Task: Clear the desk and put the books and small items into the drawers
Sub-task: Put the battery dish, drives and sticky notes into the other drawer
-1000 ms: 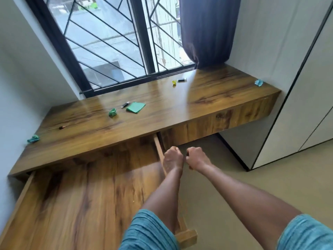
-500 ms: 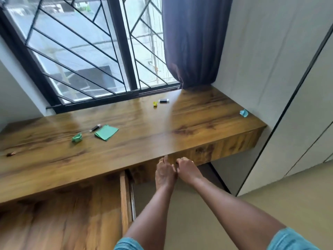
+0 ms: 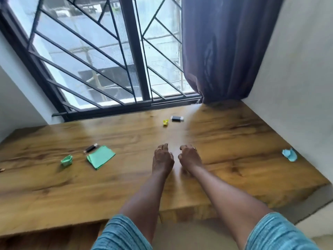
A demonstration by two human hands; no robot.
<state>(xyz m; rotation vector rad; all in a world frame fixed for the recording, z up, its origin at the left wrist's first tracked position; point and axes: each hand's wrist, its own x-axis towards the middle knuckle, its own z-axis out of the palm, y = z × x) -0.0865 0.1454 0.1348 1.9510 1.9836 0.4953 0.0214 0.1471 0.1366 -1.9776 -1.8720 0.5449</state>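
In the head view, both hands are over the middle of the wooden desk [image 3: 225, 141], side by side and a little apart. The left hand [image 3: 163, 159] has its fingers loosely bent and grasps nothing; a ring shows on one finger. The right hand [image 3: 189, 157] is the same, with relaxed bent fingers, no object in it, and also a ring. Whether the fingers touch the wood, I cannot tell.

The small items all lie on the desk top. To the left of the hands is a green paper stack [image 3: 100, 156], with a black pen [image 3: 91, 148] just beside its far corner and a small green folded paper [image 3: 66, 160] near its left side. Beyond the hands, near the window [image 3: 90, 51], a yellow paper piece [image 3: 165, 122] lies just beside a black and white eraser [image 3: 177, 118]. Far right, near the wall, lies a light blue paper piece [image 3: 289, 155]. A dark curtain [image 3: 225, 51] hangs at the right of the window.
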